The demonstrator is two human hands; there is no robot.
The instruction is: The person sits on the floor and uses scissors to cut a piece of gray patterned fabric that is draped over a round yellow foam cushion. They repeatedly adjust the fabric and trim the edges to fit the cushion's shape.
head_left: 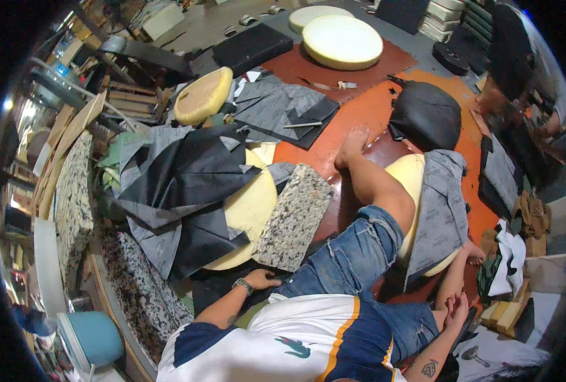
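My left hand (pixel 262 280), a watch on its wrist, lies beside my left thigh on dark material, fingers stretched out and partly hidden. My right hand (pixel 456 311) is by my right shin with its fingers curled in; whatever they may hold is hidden. Just beyond my left hand leans a speckled foam block (pixel 294 219). Behind it, a round yellow foam pad (pixel 252 207) is partly covered by black, grey-backed fabric sheets (pixel 181 172). Between my legs, another yellow foam pad (pixel 405 170) lies under a grey-backed fabric piece (pixel 437 207).
A black covered cushion (pixel 426 114) sits beyond my feet on orange sheeting (pixel 375 105). Farther off are round pale foam discs (pixel 343 41), a yellow-edged seat (pixel 203 95) and a flat black pad (pixel 252 48). A blue container (pixel 92 337) stands at left; a metal tool (pixel 474 356) lies at right.
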